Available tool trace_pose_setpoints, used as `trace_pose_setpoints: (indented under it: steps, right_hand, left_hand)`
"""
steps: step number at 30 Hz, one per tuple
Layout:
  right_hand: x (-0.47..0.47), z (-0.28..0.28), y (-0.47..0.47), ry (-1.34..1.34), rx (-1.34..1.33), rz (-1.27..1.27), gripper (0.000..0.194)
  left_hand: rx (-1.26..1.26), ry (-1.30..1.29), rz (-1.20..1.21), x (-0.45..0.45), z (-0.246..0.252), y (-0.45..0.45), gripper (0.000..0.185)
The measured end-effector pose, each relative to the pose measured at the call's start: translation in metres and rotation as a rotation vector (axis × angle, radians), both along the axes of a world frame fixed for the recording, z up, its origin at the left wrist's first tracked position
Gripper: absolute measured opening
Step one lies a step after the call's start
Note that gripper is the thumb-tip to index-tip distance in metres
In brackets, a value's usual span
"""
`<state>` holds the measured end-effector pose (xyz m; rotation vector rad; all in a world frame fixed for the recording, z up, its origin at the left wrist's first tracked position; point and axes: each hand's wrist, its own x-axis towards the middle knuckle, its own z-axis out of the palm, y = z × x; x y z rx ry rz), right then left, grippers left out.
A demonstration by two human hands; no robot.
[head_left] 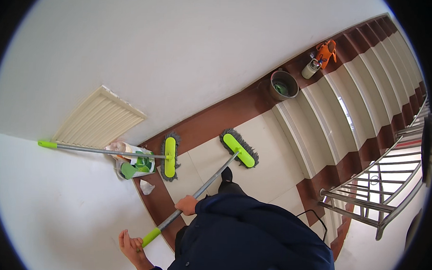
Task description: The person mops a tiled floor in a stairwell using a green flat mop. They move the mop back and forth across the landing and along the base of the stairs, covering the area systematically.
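Observation:
My right hand [187, 205] is closed around the grey metal shaft of a flat mop [239, 150]. At the shaft's lime-green end grip, my left hand [130, 244] holds the tip, its fingers loosely bent. The mop's lime-green plate with grey fringed pad lies on the pale floor tiles, just beyond my dark shoe [227, 174]. A second mop of the same kind [170, 157] stands to the left, its pad on the floor and its handle leaning towards the wall, across a white and green plastic bag [143, 164].
A bucket [284, 84] with something green inside stands by the stairs [318, 117]. Beyond it are a pale bottle [311, 69] and an orange bag [326, 55]. A metal railing [360, 201] runs at right. A louvred vent [100, 118] and crumpled white material [147, 187] are at left.

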<state>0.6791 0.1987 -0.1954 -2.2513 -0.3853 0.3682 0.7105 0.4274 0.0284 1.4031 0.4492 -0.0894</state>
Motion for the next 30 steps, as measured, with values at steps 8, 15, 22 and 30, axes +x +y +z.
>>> trace_pose_setpoints:
  steps: [8,15,22,30]
  right_hand:
    - [0.016,-0.041,-0.098,0.105,-0.338,-0.024,0.008]
    - [0.044,-0.077,-0.221,-0.052,-0.582,-0.466,0.011]
    - [0.053,-0.069,-0.291,-0.031,-0.548,-0.662,0.012]
    - [0.085,-0.05,-0.193,0.081,-0.589,-0.426,0.01]
  left_hand:
    - [-0.063,-0.036,-0.104,-0.008,-0.064,-0.096,0.009]
    - [0.085,-0.175,-0.492,0.04,-0.105,-0.221,0.011]
    - [-0.143,0.024,-0.429,0.07,-0.105,-0.301,0.006]
    - [-0.002,-0.089,-0.363,0.065,-0.054,-0.212,0.016]
